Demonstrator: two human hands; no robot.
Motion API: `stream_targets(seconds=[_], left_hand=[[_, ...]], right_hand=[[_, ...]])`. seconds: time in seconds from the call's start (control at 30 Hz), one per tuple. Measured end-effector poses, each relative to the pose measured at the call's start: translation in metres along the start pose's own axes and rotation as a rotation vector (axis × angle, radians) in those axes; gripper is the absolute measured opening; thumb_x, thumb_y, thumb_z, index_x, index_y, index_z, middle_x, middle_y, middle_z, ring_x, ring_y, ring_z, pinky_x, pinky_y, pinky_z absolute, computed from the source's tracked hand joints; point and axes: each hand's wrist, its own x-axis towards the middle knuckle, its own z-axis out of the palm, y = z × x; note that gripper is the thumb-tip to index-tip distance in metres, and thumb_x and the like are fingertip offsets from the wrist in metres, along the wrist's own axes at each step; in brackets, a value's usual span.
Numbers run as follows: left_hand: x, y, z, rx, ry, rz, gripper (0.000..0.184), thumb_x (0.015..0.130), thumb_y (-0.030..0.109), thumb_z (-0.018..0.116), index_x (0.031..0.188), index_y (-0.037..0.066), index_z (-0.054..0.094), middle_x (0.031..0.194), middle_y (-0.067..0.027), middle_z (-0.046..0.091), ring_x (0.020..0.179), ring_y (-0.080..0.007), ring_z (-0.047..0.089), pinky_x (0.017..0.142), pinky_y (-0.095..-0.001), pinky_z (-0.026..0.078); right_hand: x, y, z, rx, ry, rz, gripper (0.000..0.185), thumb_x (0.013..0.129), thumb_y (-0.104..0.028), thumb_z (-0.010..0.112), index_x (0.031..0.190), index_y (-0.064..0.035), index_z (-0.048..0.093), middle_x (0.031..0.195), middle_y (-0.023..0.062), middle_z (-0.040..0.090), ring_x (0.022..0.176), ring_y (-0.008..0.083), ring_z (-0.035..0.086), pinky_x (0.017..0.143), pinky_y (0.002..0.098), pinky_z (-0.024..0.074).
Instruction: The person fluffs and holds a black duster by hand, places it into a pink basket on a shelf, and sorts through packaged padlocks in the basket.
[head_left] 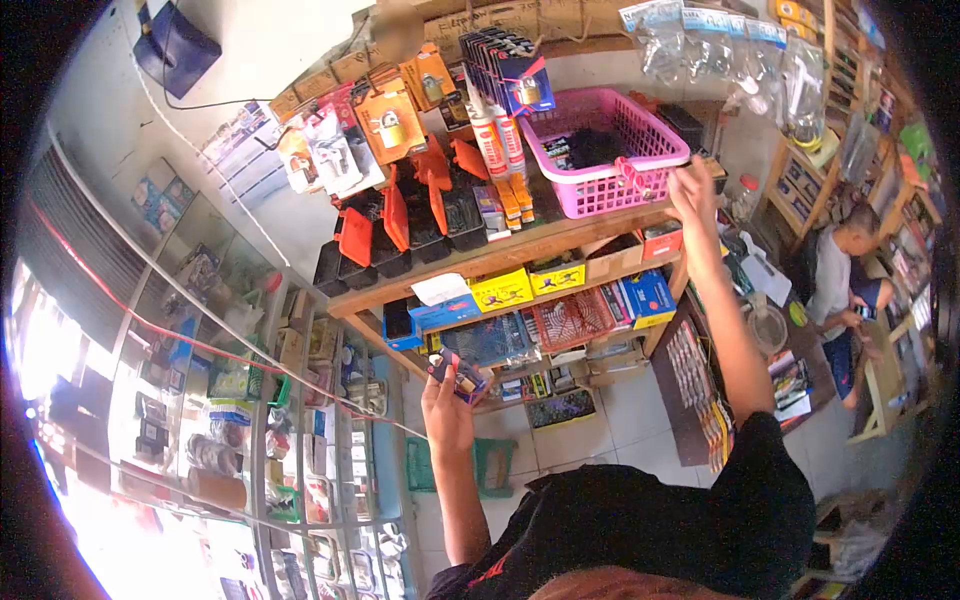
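Observation:
My left hand (447, 408) is closed round a small dark package (462, 378), held up before the lower shelves. My right hand (692, 195) is raised at the right end of the pink basket (610, 190), by its rim; whether its fingers hold anything is too small to tell. The basket stands on the wooden top shelf (540, 243) with dark items inside. To its left are white-and-red tubes (497, 140), orange scoops or lids (396, 215) in black bins, and carded padlocks (388, 125).
Glass display cases (200, 370) line the left side, with a rope strung across. A green stool (493, 467) stands under the shelf. At the right, a person (838, 270) sits near a table with a plastic jar (768, 328). Packets (730, 60) hang above.

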Motion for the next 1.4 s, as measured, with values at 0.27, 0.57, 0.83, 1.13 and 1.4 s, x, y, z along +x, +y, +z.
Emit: stream_targets(seconds=[0.27,0.57,0.83,1.13,1.4], left_hand=[[0.041,0.017,0.087,0.319,-0.182,0.134,0.006,0.087,0.004,0.067,0.091,0.004,0.061,0.095,-0.0011,0.064,0.084,-0.0068,0.059,0.074,-0.023,0.047],[0.091,0.081,0.234,0.726,-0.408,0.715,0.02,0.093,0.019,0.065,0.089,-0.001,0.067,0.074,0.0021,0.062,0.064,-0.0025,0.054,0.056,-0.0194,0.045],[0.123,0.067,0.304,0.588,-0.61,0.573,0.03,0.098,0.023,0.054,0.1,-0.006,0.061,0.079,-0.0121,0.066,0.061,-0.0142,0.066,0.041,-0.0238,0.051],[0.158,0.03,0.347,0.438,-0.513,0.429,0.038,0.102,0.03,0.044,0.094,-0.006,0.055,0.075,-0.0153,0.065,0.045,-0.0168,0.061,0.031,-0.0232,0.041],[0.171,0.013,0.352,0.437,-0.485,0.457,0.043,0.104,0.032,0.038,0.089,-0.004,0.054,0.068,-0.0133,0.062,0.037,-0.0134,0.053,0.029,-0.0223,0.032]], right_hand=[[-0.086,-0.056,0.055,-0.129,-0.644,-0.358,0.03,0.091,-0.015,0.064,0.118,-0.0041,0.057,0.091,0.0043,0.063,0.079,0.0103,0.058,0.073,0.027,0.0478],[-0.004,-0.093,0.078,0.316,-0.46,-0.172,0.018,0.094,-0.02,0.063,0.104,-0.0049,0.064,0.085,-0.0023,0.064,0.068,0.0019,0.057,0.053,0.019,0.0471],[0.079,-0.109,0.053,0.297,-0.287,-0.283,0.022,0.094,-0.022,0.063,0.105,-0.0035,0.065,0.082,-0.0002,0.066,0.056,0.0028,0.053,0.049,0.018,0.0429],[0.137,-0.085,0.052,0.299,-0.242,-0.307,0.024,0.092,-0.023,0.066,0.1,-0.0008,0.068,0.08,0.0013,0.066,0.056,0.0057,0.056,0.05,0.0204,0.0454],[0.152,-0.067,0.055,0.301,-0.25,-0.303,0.024,0.091,-0.023,0.067,0.1,-0.0004,0.069,0.08,0.0014,0.066,0.06,0.0054,0.057,0.051,0.0207,0.0469]])
